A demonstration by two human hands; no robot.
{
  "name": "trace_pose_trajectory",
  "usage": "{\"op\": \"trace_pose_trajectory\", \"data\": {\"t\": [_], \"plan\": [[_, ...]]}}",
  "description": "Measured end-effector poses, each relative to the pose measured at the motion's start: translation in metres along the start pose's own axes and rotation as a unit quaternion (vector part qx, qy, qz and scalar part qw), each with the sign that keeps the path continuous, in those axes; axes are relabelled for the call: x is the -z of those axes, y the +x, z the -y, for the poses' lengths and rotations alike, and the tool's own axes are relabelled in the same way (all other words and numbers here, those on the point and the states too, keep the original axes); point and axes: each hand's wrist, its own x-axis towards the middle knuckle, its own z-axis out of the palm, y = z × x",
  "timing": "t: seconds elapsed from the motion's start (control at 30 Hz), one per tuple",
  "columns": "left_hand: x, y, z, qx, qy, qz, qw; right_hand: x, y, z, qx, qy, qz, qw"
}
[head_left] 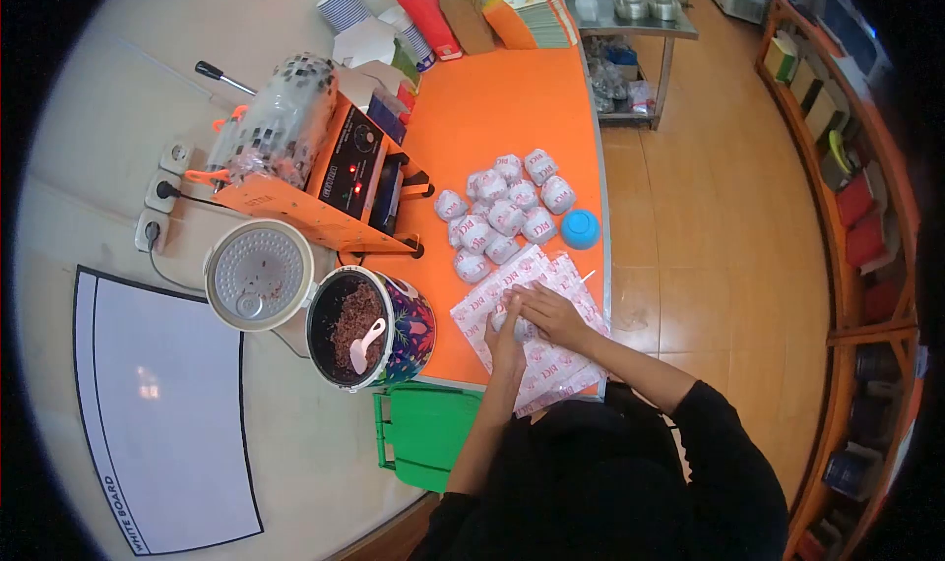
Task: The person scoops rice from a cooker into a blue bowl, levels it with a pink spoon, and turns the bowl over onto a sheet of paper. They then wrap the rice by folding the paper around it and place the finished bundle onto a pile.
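Note:
My left hand point(507, 340) is closed around a small paper-wrapped rice packet point(499, 319), seen only in part between my hands. My right hand point(553, 315) lies over its other side, fingers bent and pressed against it. Beneath both hands is a stack of white wrapping paper sheets point(553, 372) with red print. Just beyond the sheets sits a pile of several wrapped rice packets point(505, 217), rounded and printed in red. A small blue bowl point(581, 228) stands to the right of that pile, near the table's edge.
Left of my hands, an open rice cooker point(409, 330) holds dark reddish rice point(354, 315) and a pink rice paddle point(367, 346). An orange sealing machine point(285, 205) stands behind it on the orange table point(502, 98). A green chair point(428, 433) is below; shelves point(837, 177) line the right.

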Motion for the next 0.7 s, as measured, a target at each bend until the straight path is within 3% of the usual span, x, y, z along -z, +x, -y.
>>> {"op": "trace_pose_trajectory", "data": {"t": [0.07, 0.13, 0.17, 0.2, 0.3, 0.4, 0.5, 0.53, 0.63, 0.7], "plan": [[0.002, 0.006, 0.001, -0.027, -0.014, 0.001, 1.000, -0.007, 0.006, 0.009, -0.080, 0.095, -0.031, 0.992], [-0.002, 0.015, 0.001, -0.018, -0.054, -0.044, 0.997, -0.003, 0.014, 0.019, -0.254, 0.211, 0.016, 0.944], [-0.008, 0.022, -0.001, 0.005, -0.088, -0.089, 0.992, 0.000, 0.018, 0.023, -0.337, 0.263, 0.040, 0.903], [-0.014, 0.028, -0.002, 0.029, -0.124, -0.134, 0.983, -0.005, 0.016, 0.020, -0.370, 0.337, -0.002, 0.866], [-0.022, 0.040, 0.013, -0.069, 0.079, -0.202, 0.974, -0.013, 0.008, 0.001, -0.451, 0.526, -0.039, 0.720], [-0.023, 0.059, 0.026, -0.134, 0.157, -0.158, 0.966, 0.010, 0.038, 0.002, -0.471, 0.390, 0.046, 0.790], [-0.033, 0.084, 0.031, -0.126, 0.229, -0.089, 0.961, 0.015, 0.044, -0.034, -0.511, 0.397, 0.067, 0.759], [-0.038, 0.091, 0.029, -0.117, 0.246, -0.077, 0.959, 0.014, 0.048, -0.050, -0.545, 0.442, 0.050, 0.710], [-0.064, 0.097, 0.005, -0.099, 0.275, -0.103, 0.951, 0.012, 0.063, -0.106, -0.559, 0.457, -0.057, 0.690], [-0.061, 0.092, 0.000, -0.099, 0.310, -0.119, 0.938, 0.016, 0.096, -0.141, -0.509, 0.499, -0.130, 0.689]]}}
